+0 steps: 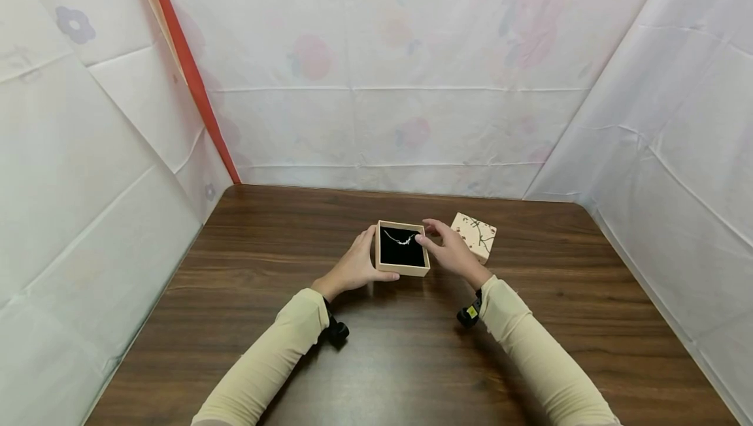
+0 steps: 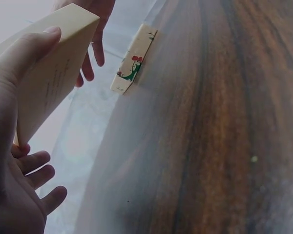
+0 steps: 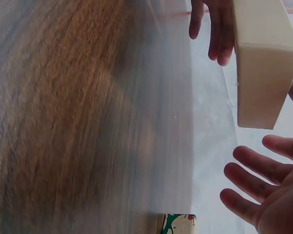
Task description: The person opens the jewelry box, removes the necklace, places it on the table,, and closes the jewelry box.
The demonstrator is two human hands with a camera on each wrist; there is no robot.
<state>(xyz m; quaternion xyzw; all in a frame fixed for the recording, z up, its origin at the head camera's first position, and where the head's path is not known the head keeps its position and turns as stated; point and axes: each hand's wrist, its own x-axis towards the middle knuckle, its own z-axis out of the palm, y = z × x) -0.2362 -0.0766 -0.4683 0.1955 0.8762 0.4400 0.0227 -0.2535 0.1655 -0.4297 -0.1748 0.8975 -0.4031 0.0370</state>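
Observation:
A small cream cardboard box (image 1: 402, 270) is held just above the table, its open top facing up. Inside, a silver necklace (image 1: 402, 242) lies on a black insert (image 1: 401, 256). My left hand (image 1: 354, 265) grips the box from its left side, with the thumb along the near wall (image 2: 58, 73). At the box's right edge is my right hand (image 1: 451, 253), its thumb over the rim by the necklace's right end. In the right wrist view, that hand's fingers (image 3: 256, 175) are spread, apart from the box wall. Whether the thumb touches the necklace cannot be told.
The box's lid (image 1: 478, 233), cream with a printed branch and flowers, lies on the brown wooden table (image 1: 282, 230) just beyond the right hand. White patterned sheets (image 1: 382, 73) hang around the table's back and sides. A red strip (image 1: 191, 73) runs down the left corner.

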